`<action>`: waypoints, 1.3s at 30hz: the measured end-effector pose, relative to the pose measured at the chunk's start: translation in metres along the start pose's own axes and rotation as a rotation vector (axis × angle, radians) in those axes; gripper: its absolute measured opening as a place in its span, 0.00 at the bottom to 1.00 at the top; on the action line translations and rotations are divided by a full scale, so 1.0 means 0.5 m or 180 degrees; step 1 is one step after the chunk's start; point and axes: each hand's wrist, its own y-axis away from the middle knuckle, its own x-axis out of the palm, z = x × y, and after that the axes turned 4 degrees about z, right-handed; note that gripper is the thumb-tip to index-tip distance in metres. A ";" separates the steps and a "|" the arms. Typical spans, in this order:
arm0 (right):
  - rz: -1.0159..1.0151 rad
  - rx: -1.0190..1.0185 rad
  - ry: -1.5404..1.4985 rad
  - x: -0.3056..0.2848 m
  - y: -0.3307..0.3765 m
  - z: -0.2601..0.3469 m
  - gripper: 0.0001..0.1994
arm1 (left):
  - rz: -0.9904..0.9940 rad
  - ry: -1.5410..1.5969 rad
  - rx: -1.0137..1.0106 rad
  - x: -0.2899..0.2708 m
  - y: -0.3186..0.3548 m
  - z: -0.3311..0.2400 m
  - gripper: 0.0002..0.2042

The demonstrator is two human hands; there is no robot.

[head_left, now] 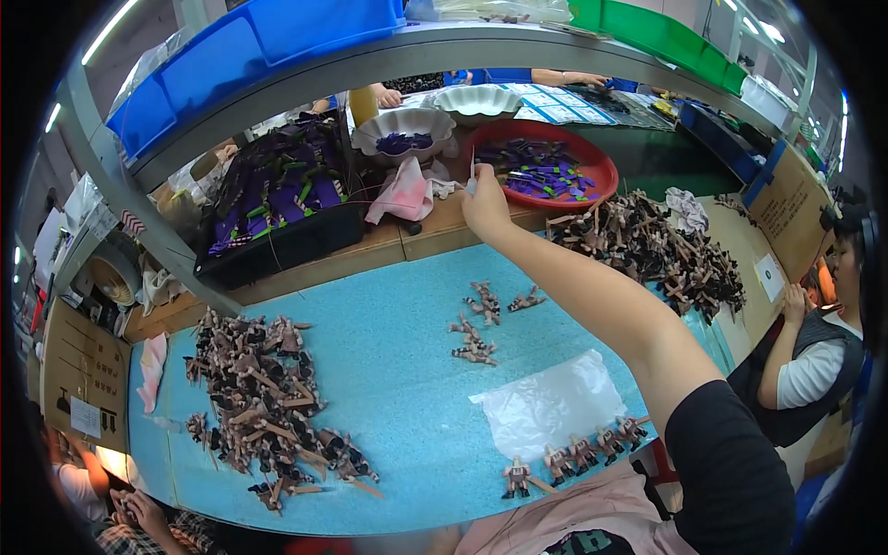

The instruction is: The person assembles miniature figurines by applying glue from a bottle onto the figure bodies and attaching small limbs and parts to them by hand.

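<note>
My right arm stretches across the table, and my right hand (486,202) is at the wooden ledge on the far side. Its fingers are closed around a thin pale tool (472,176) with a narrow upright tip; its exact kind is too small to tell. Just left of that hand lies a pink and white cloth (404,192). A red basin (606,176) of purple and green pieces stands beyond it. Near the front edge, a row of small toy figures (581,453) lies beside a white plastic sheet (555,402). My left hand is out of view.
On the blue tabletop (388,416) sit a big heap of toy figures (264,398) at left and several loose ones (476,333) mid-table. Another heap (657,245) lies right. A black tray (347,231) and a fluted white bowl (370,134) stand beneath an overhead shelf. Co-workers sit both sides.
</note>
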 end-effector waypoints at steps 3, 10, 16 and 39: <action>0.0025 0.0023 0.0127 0.015 -0.005 -0.021 0.18 | 0.0104 -0.0032 -0.0109 -0.006 -0.012 0.016 0.19; 0.0516 0.0391 -0.1046 -0.072 0.058 0.038 0.11 | 0.0540 -0.0236 -0.0992 -0.056 -0.049 -0.048 0.21; 0.2269 0.0944 -0.1871 -0.253 0.289 0.125 0.14 | 0.0928 -0.0388 -0.1746 -0.077 -0.065 -0.151 0.23; 0.3346 -0.1324 -0.0742 -0.592 0.696 0.143 0.06 | 0.0555 -0.0613 0.2859 -0.136 -0.035 -0.753 0.13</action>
